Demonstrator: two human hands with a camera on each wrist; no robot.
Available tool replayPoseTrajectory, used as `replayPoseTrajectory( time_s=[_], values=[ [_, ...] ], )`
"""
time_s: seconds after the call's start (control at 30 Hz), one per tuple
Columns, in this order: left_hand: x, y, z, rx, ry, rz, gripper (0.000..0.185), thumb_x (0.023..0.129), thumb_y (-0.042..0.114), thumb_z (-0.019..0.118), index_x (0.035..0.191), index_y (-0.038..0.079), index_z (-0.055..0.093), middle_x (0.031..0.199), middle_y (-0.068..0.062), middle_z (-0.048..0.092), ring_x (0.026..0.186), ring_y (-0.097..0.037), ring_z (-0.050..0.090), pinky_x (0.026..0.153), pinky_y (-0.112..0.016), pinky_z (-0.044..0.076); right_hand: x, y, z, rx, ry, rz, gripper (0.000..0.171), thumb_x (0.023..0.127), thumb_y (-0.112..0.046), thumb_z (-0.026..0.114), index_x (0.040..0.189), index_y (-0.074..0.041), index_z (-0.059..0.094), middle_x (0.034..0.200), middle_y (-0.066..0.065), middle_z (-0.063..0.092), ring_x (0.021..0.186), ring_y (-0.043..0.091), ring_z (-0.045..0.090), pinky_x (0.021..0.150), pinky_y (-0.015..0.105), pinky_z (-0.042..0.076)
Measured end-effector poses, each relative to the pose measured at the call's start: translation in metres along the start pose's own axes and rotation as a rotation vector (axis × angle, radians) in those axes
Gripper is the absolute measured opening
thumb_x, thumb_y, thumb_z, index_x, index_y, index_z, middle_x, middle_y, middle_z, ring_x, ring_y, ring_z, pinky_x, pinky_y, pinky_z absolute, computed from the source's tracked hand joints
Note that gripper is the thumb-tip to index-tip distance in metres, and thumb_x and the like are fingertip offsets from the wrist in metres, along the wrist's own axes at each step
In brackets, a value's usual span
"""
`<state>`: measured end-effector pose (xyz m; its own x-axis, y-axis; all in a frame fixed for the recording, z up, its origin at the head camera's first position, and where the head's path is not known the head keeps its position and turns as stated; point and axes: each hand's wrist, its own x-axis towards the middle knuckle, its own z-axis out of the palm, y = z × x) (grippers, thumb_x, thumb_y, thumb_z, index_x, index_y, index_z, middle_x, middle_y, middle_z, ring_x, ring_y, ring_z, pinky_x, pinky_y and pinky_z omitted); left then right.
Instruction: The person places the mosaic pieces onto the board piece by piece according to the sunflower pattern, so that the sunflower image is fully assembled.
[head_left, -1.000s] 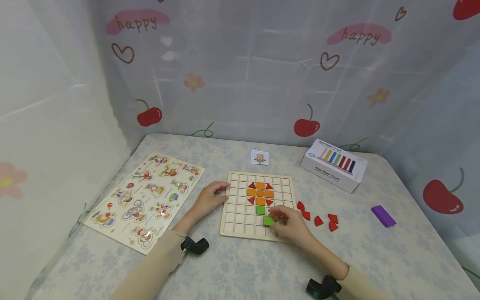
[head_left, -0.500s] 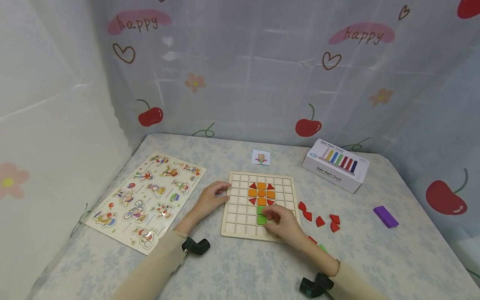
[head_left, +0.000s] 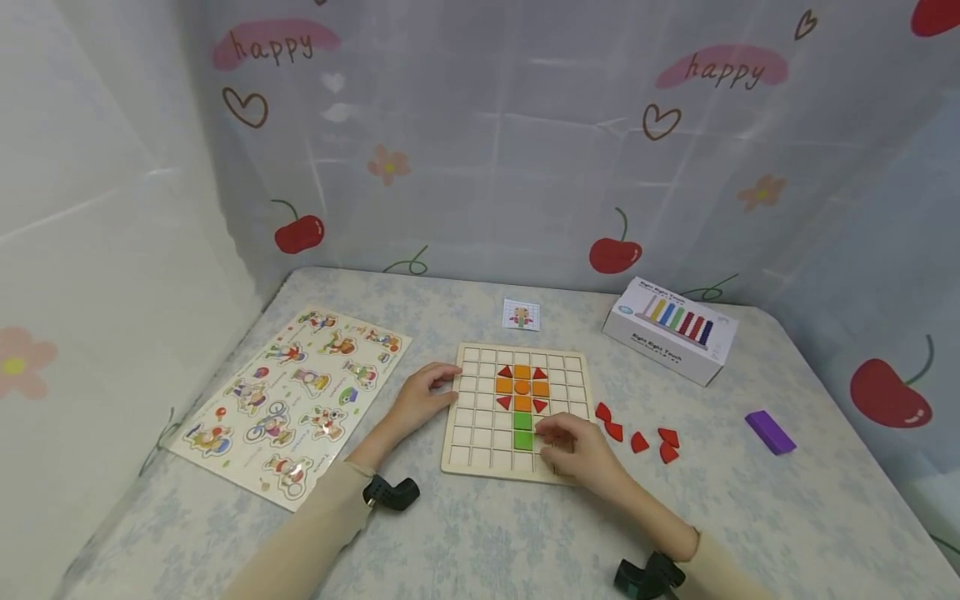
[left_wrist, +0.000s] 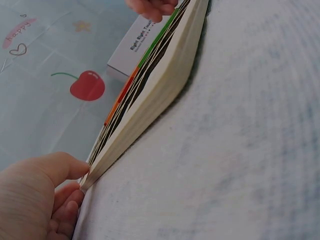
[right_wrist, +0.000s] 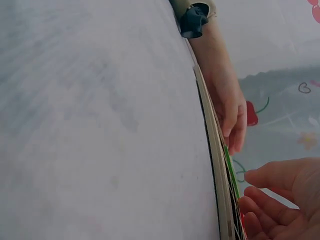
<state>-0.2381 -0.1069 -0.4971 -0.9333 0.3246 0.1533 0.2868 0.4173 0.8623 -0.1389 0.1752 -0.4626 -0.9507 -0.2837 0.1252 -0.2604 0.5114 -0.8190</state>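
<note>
A wooden grid board [head_left: 480,433] lies mid-table, bearing a flower of orange squares [head_left: 522,387] and red triangles, with two green squares [head_left: 522,431] stacked as a stem below. My left hand [head_left: 422,398] pinches the board's left edge, thumb on top [left_wrist: 65,165]. My right hand [head_left: 579,448] rests over the board's lower right part, its fingers loosely bent just right of the lower green square and holding nothing I can see. The right wrist view shows the board's edge [right_wrist: 215,150] and those relaxed fingers [right_wrist: 265,205].
Several loose red pieces [head_left: 637,437] lie right of the board, a purple block [head_left: 768,432] farther right. A white box [head_left: 669,330] stands at the back right, a small picture card [head_left: 521,315] behind the board, a character puzzle [head_left: 292,392] at the left. Curtains enclose the table.
My right hand brought a green square from the board's lower edge into the cell under the first green square, then drew back slightly to the right. The left hand stayed put.
</note>
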Motion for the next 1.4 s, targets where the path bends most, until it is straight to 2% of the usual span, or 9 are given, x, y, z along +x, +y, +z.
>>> replayPoseTrajectory(
  time_s=[0.17, 0.3, 0.4, 0.53, 0.73, 1.07, 1.27, 1.4],
  values=[
    [0.001, 0.000, 0.000, 0.008, 0.000, 0.006, 0.039, 0.090, 0.013, 0.065, 0.128, 0.012, 0.060, 0.131, -0.006, 0.058, 0.116, -0.022, 0.056, 0.102, -0.040, 0.047, -0.022, 0.004, -0.022, -0.021, 0.044, 0.064, 0.025, 0.082, -0.006, 0.072, 0.106, -0.007, 0.068, 0.099, 0.006, 0.068, 0.087, 0.014, 0.059, 0.076, 0.019, 0.053],
    [0.001, -0.001, -0.001, 0.011, 0.000, 0.015, 0.038, 0.090, 0.013, 0.065, 0.128, 0.011, 0.060, 0.130, -0.007, 0.058, 0.115, -0.023, 0.056, 0.101, -0.041, 0.047, -0.041, 0.010, -0.039, -0.086, 0.131, 0.077, 0.026, 0.080, -0.006, 0.075, 0.105, -0.007, 0.068, 0.097, 0.005, 0.069, 0.086, 0.011, 0.060, 0.075, 0.021, 0.053],
    [0.000, -0.001, -0.001, 0.010, -0.005, 0.012, 0.039, 0.090, 0.013, 0.064, 0.128, 0.010, 0.060, 0.130, -0.007, 0.058, 0.115, -0.023, 0.056, 0.101, -0.041, 0.047, -0.057, 0.014, -0.050, -0.143, 0.179, 0.124, 0.027, 0.078, -0.005, 0.076, 0.104, -0.008, 0.069, 0.096, 0.003, 0.070, 0.085, 0.006, 0.059, 0.074, 0.020, 0.053],
    [-0.002, -0.001, -0.002, 0.005, -0.001, 0.003, 0.039, 0.090, 0.012, 0.065, 0.128, 0.010, 0.060, 0.130, -0.007, 0.058, 0.116, -0.023, 0.056, 0.102, -0.041, 0.047, -0.074, 0.017, -0.059, -0.185, 0.171, 0.219, 0.030, 0.076, -0.007, 0.078, 0.104, -0.007, 0.068, 0.098, 0.004, 0.069, 0.085, 0.005, 0.059, 0.073, 0.019, 0.053],
    [-0.001, 0.001, -0.001, 0.003, -0.006, 0.018, 0.039, 0.090, 0.014, 0.065, 0.129, 0.010, 0.059, 0.131, -0.007, 0.058, 0.116, -0.024, 0.056, 0.102, -0.042, 0.046, -0.092, 0.022, -0.060, -0.206, 0.142, 0.377, 0.044, 0.072, -0.013, 0.082, 0.113, -0.010, 0.066, 0.108, 0.004, 0.069, 0.090, 0.005, 0.060, 0.074, 0.018, 0.051],
    [-0.001, 0.003, -0.001, 0.000, -0.003, 0.000, 0.039, 0.090, 0.012, 0.065, 0.129, 0.010, 0.059, 0.131, -0.008, 0.057, 0.116, -0.024, 0.056, 0.102, -0.042, 0.046, -0.098, 0.025, -0.053, -0.293, 0.216, 0.416, 0.056, 0.070, -0.008, 0.082, 0.122, -0.006, 0.060, 0.109, 0.007, 0.067, 0.090, 0.013, 0.058, 0.072, 0.018, 0.050],
    [-0.002, 0.006, -0.001, -0.002, -0.002, -0.012, 0.040, 0.090, 0.012, 0.064, 0.129, 0.010, 0.059, 0.131, -0.007, 0.057, 0.116, -0.023, 0.056, 0.102, -0.042, 0.046, -0.097, 0.024, -0.056, -0.303, 0.202, 0.469, 0.056, 0.072, -0.008, 0.080, 0.123, -0.004, 0.059, 0.099, 0.006, 0.067, 0.087, 0.014, 0.058, 0.069, 0.017, 0.049],
    [-0.002, 0.007, -0.002, 0.005, -0.003, -0.013, 0.040, 0.090, 0.012, 0.064, 0.130, 0.010, 0.058, 0.130, -0.007, 0.058, 0.116, -0.023, 0.056, 0.102, -0.042, 0.046, -0.091, 0.021, -0.059, -0.288, 0.211, 0.442, 0.053, 0.074, -0.007, 0.077, 0.124, -0.005, 0.059, 0.099, 0.006, 0.067, 0.088, 0.014, 0.058, 0.070, 0.017, 0.049]
  ],
)
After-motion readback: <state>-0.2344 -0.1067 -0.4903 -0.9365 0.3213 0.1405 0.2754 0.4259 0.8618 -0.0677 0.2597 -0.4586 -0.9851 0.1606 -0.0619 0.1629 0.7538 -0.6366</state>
